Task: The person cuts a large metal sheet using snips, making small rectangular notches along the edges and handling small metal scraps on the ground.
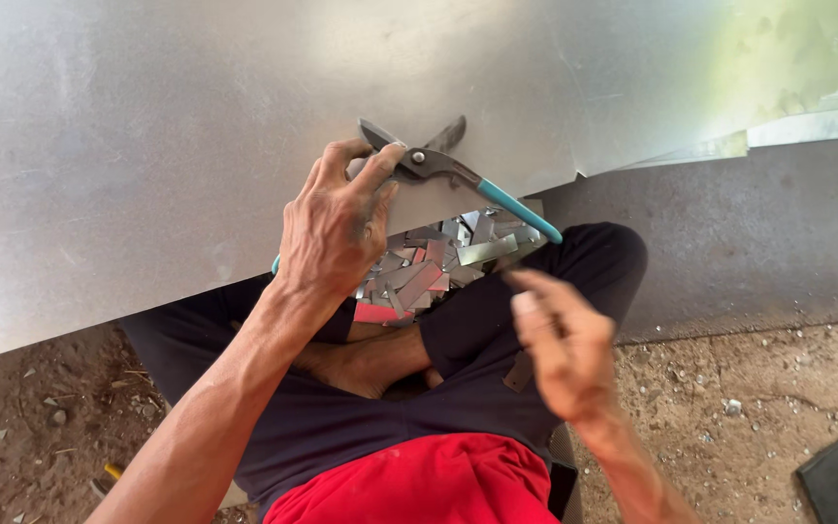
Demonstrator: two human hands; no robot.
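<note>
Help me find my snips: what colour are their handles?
Light blue handles, seen in the head view.

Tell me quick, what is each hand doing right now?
Left hand: resting on the tin snips against the metal sheet.
Right hand: open, holding nothing, blurred.

Single head-worn view, looking steeply down from above the seated person's lap, close range. Faces forward over crossed legs toward a metal sheet [196, 126] on dirt ground [758, 388]. No second view to overlap.
</note>
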